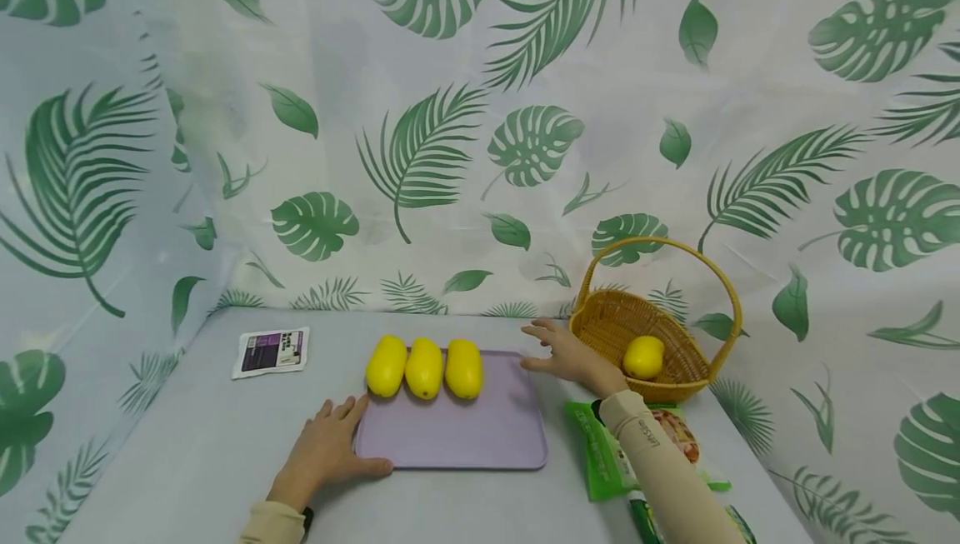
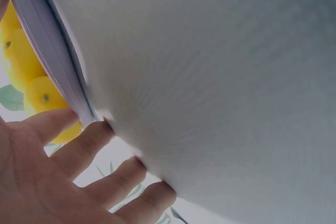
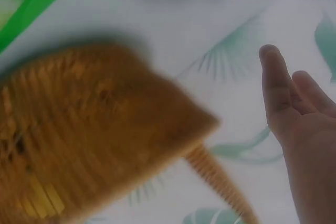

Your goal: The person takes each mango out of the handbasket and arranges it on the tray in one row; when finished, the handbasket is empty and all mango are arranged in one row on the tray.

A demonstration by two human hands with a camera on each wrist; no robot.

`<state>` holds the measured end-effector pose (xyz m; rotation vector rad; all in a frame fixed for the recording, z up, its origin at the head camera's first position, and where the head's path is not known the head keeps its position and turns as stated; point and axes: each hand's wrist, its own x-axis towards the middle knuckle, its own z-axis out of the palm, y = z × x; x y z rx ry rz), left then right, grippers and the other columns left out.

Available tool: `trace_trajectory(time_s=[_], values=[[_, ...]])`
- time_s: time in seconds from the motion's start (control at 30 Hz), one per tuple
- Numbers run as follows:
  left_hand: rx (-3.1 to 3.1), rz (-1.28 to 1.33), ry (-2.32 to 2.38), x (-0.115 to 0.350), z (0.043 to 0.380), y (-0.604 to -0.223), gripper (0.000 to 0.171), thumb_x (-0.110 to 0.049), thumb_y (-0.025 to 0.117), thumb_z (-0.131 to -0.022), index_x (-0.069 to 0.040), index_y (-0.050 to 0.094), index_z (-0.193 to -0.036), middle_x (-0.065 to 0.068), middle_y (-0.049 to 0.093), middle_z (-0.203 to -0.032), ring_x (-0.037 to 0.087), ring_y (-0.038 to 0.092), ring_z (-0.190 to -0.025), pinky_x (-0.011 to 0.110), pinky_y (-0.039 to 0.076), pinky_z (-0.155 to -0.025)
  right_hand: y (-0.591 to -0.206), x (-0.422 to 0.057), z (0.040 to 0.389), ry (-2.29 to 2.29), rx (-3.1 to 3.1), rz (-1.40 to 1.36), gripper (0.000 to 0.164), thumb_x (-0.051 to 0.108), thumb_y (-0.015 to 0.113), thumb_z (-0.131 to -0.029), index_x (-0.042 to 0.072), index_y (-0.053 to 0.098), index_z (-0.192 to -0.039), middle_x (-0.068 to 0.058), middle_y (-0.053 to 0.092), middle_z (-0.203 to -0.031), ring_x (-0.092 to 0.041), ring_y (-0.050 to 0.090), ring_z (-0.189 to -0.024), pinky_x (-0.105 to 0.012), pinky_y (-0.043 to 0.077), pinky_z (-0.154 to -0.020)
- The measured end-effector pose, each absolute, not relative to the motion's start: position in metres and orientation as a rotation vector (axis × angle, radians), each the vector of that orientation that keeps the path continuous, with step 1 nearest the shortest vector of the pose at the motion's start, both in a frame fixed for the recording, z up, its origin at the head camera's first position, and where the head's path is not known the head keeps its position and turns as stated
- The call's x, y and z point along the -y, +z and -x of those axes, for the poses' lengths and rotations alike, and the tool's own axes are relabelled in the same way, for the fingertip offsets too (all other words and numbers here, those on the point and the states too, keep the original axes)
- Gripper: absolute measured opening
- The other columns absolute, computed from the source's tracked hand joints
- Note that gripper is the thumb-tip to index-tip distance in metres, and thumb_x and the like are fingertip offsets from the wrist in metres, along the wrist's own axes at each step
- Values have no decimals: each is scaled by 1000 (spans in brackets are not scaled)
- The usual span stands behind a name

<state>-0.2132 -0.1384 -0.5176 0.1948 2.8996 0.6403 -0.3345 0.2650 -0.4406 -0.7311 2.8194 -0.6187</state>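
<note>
Three yellow mangoes [image 1: 424,369] lie side by side along the back of a lilac tray [image 1: 457,436]. My left hand [image 1: 327,442] is at the tray's left edge, its thumb by the front corner; in the left wrist view its fingers [image 2: 84,148] spread along the tabletop beside the rim. Between the tray and a wicker basket [image 1: 618,323], my right hand [image 1: 566,352] hovers with fingers extended and nothing held. Another yellow mango [image 1: 643,357] sits inside the basket. From the right wrist, the hand [image 3: 307,124] appears apart from the basket's woven side [image 3: 105,129].
A green food packet [image 1: 600,452] lies under my right forearm, in front of the basket, with a second green packet [image 1: 645,519] nearer me. Far left on the table is a small white and purple sachet [image 1: 272,352]. A leaf-print curtain [image 1: 465,152] closes off the back.
</note>
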Motion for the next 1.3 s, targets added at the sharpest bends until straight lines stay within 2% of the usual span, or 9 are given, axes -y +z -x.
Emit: trace_trajectory(time_s=[0.1, 0.33, 0.53, 0.73, 0.87, 1.13, 1.3], values=[[-2898, -190, 635, 139, 213, -518, 121, -74, 80, -62, -4, 41, -152, 30, 44, -153, 63, 31, -140, 78, 27, -112, -435, -278, 333, -603, -2850, 712, 72, 45, 65, -95, 8, 42, -152, -26, 31, -160, -42, 60, -125, -55, 54, -101], [-2890, -188, 629, 139, 214, -520, 121, -74, 80, -62, -4, 41, -152, 30, 44, -153, 63, 31, -141, 78, 26, -112, -428, -307, 332, -540, -2926, 718, 69, 42, 66, -96, 4, 45, -150, -27, 37, -157, -49, 41, -142, -65, 39, -113], [-2894, -202, 644, 139, 214, -522, 120, -74, 80, -62, -3, 41, -152, 30, 45, -152, 63, 31, -141, 78, 27, -112, -424, -326, 328, -547, -2971, 693, 66, 38, 68, -95, 3, 49, -147, -29, 42, -152, -50, 46, -136, -65, 43, -109], [-2890, -193, 657, 139, 213, -520, 119, -72, 81, -62, -4, 42, -151, 30, 45, -152, 63, 31, -141, 78, 27, -112, -419, -341, 328, -449, -2965, 646, 65, 39, 64, -97, 0, 48, -147, -31, 41, -152, -53, 41, -138, -67, 39, -111], [-2887, -187, 654, 139, 213, -520, 119, -72, 81, -62, -4, 42, -151, 29, 45, -152, 63, 30, -141, 78, 26, -112, -414, -353, 328, -394, -2941, 602, 63, 41, 61, -99, 2, 48, -147, -32, 40, -152, -54, 39, -139, -69, 39, -109], [-2899, -209, 647, 140, 213, -517, 118, -72, 81, -63, -4, 42, -151, 30, 45, -152, 63, 31, -140, 78, 27, -111, -409, -383, 329, -275, -2889, 374, 74, 54, 57, -98, 6, 41, -153, -35, 33, -156, -58, 30, -143, -73, 34, -110], [-2889, -213, 652, 140, 213, -516, 118, -72, 81, -63, -3, 42, -151, 30, 45, -152, 63, 31, -140, 79, 27, -110, -414, -400, 330, -211, -2857, 243, 85, 63, 57, -93, 5, 41, -153, -39, 29, -156, -61, 27, -142, -76, 33, -108]])
